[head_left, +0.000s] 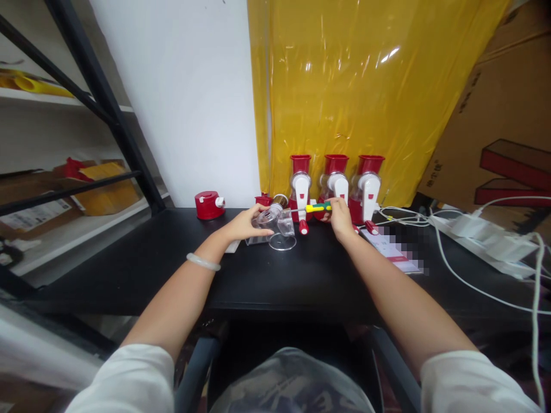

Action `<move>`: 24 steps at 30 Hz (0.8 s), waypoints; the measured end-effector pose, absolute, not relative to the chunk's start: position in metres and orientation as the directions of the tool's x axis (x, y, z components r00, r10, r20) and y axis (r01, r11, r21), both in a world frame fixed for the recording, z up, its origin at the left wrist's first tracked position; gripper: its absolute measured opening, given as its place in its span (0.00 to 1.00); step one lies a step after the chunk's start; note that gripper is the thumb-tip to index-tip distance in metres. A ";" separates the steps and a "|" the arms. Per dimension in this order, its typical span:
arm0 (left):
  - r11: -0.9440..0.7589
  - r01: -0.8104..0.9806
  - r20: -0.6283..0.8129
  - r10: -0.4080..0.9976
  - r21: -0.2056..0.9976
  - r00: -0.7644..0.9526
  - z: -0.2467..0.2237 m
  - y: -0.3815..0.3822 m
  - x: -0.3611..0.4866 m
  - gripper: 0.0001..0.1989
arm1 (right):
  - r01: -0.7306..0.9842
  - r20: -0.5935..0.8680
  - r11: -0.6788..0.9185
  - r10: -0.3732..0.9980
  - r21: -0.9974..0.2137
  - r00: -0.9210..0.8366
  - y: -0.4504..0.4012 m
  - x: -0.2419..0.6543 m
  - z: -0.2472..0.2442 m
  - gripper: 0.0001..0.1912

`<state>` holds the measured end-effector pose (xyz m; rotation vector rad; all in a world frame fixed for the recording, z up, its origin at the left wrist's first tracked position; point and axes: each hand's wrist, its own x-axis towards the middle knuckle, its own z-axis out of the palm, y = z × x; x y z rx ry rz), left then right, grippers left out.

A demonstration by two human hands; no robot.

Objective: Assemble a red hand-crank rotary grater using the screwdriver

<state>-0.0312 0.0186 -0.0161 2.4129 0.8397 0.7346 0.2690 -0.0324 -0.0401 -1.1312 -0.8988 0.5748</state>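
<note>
A clear plastic housing (283, 240) rests on the black table (275, 281), with my left hand (250, 224) gripping its left side. In my right hand (339, 217) is a screwdriver (317, 207) with a yellow and green handle. Its shaft points left and its tip reaches the clear housing; the exact contact is too small to make out. A ribbed metallic drum (281, 201) shows at the top of the housing, just behind my left hand's fingers.
Three red and white crank graters (301, 192) stand at the back. A red base (209, 205) sits back left. A printed sheet (394, 250), white cables and a power strip (486, 244) lie on the right. Shelves with boxes (99, 186) are at the left.
</note>
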 end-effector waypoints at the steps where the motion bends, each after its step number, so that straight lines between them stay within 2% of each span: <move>1: -0.696 0.414 0.326 0.671 0.587 0.666 -0.016 0.018 -0.031 0.37 | 0.051 0.316 0.343 0.784 -0.938 0.534 -0.033 0.269 -0.040 0.10; 5: -0.695 0.413 0.328 0.673 0.589 0.663 -0.016 0.017 -0.031 0.36 | 0.063 0.326 0.347 0.782 -0.936 0.532 -0.035 0.268 -0.039 0.11; 24: -0.692 0.407 0.316 0.669 0.597 0.673 -0.016 0.020 -0.032 0.37 | -0.016 0.211 0.266 0.797 -0.964 0.566 -0.030 0.269 -0.040 0.05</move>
